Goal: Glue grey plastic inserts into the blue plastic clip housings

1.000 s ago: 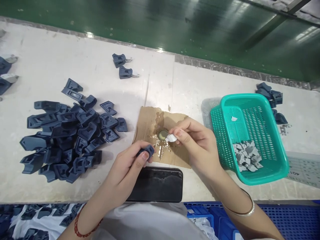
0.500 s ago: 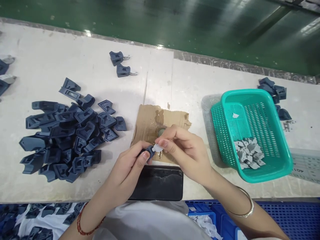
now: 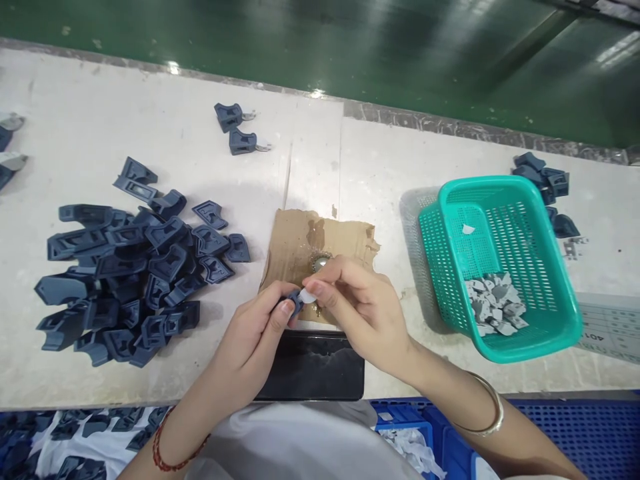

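Note:
Between the fingers of my left hand [image 3: 260, 327] is a dark blue plastic part [image 3: 296, 304], mostly covered by the fingertips. My right hand [image 3: 363, 310] pinches a small light grey piece [image 3: 308, 297] with thumb and forefinger. That piece meets the end of the blue part; how far it sits inside is hidden. Both hands are over a stained piece of brown cardboard [image 3: 287, 247]. A round shiny object [image 3: 321, 263] lies on the cardboard, partly behind my right fingers. Under my wrists rests a black phone-like slab [image 3: 315, 373].
Many dark blue parts [image 3: 125, 267] are heaped on the left. Two blue parts with grey pieces attached [image 3: 243, 141] lie at the back. On the right, a green basket [image 3: 430, 260] holds small grey pieces [image 3: 493, 303]. More blue parts [image 3: 543, 175] lie behind it.
My right hand has moved slightly left, bringing the grey piece closer against the blue part. My left hand has hardly moved. The whole view has shifted a little.

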### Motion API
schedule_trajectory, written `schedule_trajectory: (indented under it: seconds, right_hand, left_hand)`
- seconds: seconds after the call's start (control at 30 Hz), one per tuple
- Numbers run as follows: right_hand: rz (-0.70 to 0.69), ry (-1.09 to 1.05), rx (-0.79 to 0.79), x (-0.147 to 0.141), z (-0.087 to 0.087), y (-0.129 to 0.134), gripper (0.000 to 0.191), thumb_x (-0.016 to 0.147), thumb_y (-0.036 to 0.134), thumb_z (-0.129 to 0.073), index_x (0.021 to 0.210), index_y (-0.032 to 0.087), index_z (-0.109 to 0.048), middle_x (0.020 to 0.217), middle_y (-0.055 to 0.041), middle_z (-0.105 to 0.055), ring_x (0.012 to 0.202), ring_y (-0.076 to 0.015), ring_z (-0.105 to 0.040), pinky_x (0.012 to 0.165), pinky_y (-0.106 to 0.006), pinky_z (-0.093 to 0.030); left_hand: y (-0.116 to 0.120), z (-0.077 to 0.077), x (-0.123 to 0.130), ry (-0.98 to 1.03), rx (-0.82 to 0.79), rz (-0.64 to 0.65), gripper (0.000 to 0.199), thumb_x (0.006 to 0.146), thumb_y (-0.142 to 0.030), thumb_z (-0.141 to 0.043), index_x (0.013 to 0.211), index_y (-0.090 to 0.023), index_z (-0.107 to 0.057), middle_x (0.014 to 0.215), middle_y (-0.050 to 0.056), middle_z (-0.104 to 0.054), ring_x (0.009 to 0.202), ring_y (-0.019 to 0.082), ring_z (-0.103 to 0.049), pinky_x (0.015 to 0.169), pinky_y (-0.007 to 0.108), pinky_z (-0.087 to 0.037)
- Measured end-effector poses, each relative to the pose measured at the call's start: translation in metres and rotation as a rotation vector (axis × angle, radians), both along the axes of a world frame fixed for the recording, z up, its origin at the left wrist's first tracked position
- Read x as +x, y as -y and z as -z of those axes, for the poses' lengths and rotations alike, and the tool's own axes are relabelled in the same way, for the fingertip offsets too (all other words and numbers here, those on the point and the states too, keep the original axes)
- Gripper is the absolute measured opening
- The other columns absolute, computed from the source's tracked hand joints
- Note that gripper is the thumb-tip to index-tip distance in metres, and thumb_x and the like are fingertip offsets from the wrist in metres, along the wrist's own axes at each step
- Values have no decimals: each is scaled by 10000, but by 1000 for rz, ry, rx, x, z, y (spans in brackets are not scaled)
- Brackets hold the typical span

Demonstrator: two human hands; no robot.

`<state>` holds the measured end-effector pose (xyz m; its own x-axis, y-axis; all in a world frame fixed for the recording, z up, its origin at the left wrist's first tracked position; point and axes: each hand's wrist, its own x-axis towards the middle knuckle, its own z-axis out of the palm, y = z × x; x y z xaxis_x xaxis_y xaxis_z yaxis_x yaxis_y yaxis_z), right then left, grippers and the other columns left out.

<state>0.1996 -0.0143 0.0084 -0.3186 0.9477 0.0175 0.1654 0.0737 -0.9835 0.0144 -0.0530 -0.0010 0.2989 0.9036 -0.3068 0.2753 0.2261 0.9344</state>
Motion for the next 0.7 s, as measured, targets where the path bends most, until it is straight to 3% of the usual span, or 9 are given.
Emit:
schedule_trajectory:
  seconds: [0.27, 0.53, 0.6, 0.7]
  right_hand:
    - [22, 57, 100, -1, -4, 2, 176, 1014, 218, -598, 838, 224, -606, 741, 23, -679, 627, -96, -621, 555, -221, -462]
    - [22, -44, -55, -6, -1, 6, 210, 1011, 308, -604, 818, 226, -592, 693, 15, -676, 553, -103, -585, 501, -241, -442]
    - [32, -101, -110, -6, 0, 5, 208, 993, 352, -636, 828, 229, -611, 676, 21, -663, 500, -97, -544, 458, -242, -399]
    - [55, -184, -166, -5, -2, 4, 256, 967, 422, -674, 813, 229, -609, 614, 43, -601, 449, -87, -469, 430, -239, -346]
  left_hand:
    - [-1, -1, 1, 9, 1, 1, 337, 1100, -443, -368, 974, -215, -582, 785, -21, -569, 685, 141, -463, 640, 287, -338]
    - [-4, -3, 1, 45, -31, -4, 393, 1093, -479, -360, 875, -209, -546, 768, -17, -543, 691, 149, -482, 643, 291, -354]
    - [-4, -5, -1, 66, -38, 5, 390, 1099, -471, -345, 900, -212, -559, 783, -19, -552, 721, 146, -512, 666, 282, -376]
    - [-5, -11, -4, 16, -21, 57, 287, 1083, -468, -412, 1129, -243, -585, 910, -14, -625, 802, 153, -571, 709, 269, -414]
